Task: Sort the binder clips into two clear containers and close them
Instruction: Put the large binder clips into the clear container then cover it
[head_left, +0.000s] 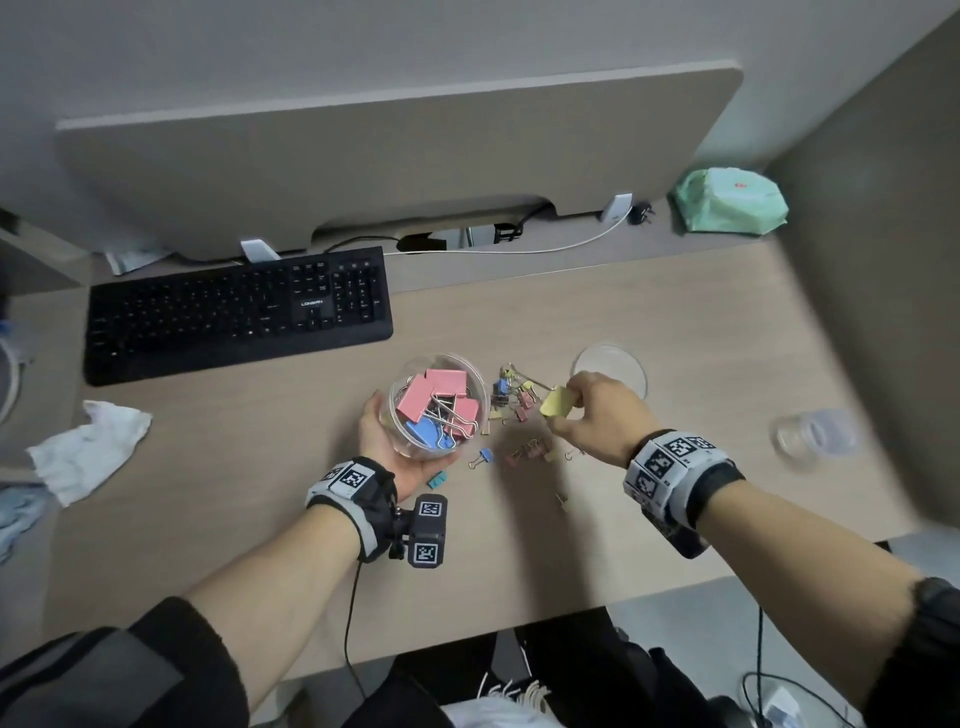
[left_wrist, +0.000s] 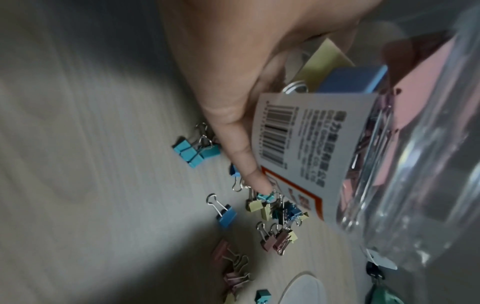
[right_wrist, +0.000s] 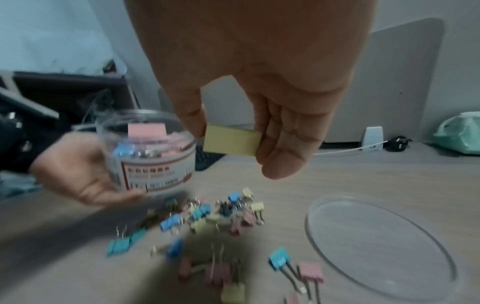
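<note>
My left hand grips a clear round container, lifted and tilted, that holds several large pink and blue binder clips. The same container with its printed label shows in the right wrist view, and the label shows in the left wrist view. My right hand pinches a large yellow binder clip between thumb and fingers, just right of the container; the yellow clip hangs above the pile. Several small clips in pink, blue and yellow lie scattered on the desk between my hands.
A clear lid lies flat behind my right hand. A second clear container lies on its side at the right. A black keyboard is at the back left, a white cloth at the left, a green packet at the back right.
</note>
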